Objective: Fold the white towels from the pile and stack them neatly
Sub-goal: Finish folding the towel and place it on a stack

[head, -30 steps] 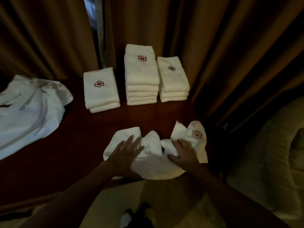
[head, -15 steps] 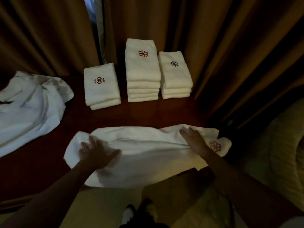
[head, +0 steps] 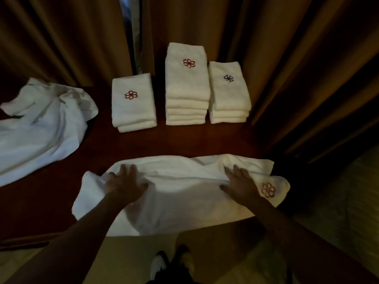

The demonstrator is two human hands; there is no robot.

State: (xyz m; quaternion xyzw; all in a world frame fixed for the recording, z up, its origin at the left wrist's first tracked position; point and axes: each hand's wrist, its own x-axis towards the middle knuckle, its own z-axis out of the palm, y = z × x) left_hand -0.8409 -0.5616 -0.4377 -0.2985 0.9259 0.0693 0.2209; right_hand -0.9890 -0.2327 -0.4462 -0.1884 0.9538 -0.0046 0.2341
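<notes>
A white towel [head: 180,199] with a red flower emblem near its right end lies spread across the front of the dark wooden table [head: 184,140], its near edge hanging over the table's front. My left hand [head: 125,181] rests flat on its left part, fingers spread. My right hand [head: 240,184] lies flat on its right part, just left of the emblem. At the back stand three stacks of folded white towels: a low left stack [head: 133,103], a tall middle stack [head: 186,85] and a right stack [head: 228,93] with a dark emblem.
A crumpled white pile of cloth [head: 39,124] covers the table's left side. Brown curtains [head: 287,58] hang behind and to the right of the table. A pale bed or cushion [head: 348,191] sits at the right. My feet [head: 162,265] show below the table edge.
The bunched towel has been pulled out flat and wide across the table front. Both hands moved apart, then slid a little toward the far edge, staying flat on it.
</notes>
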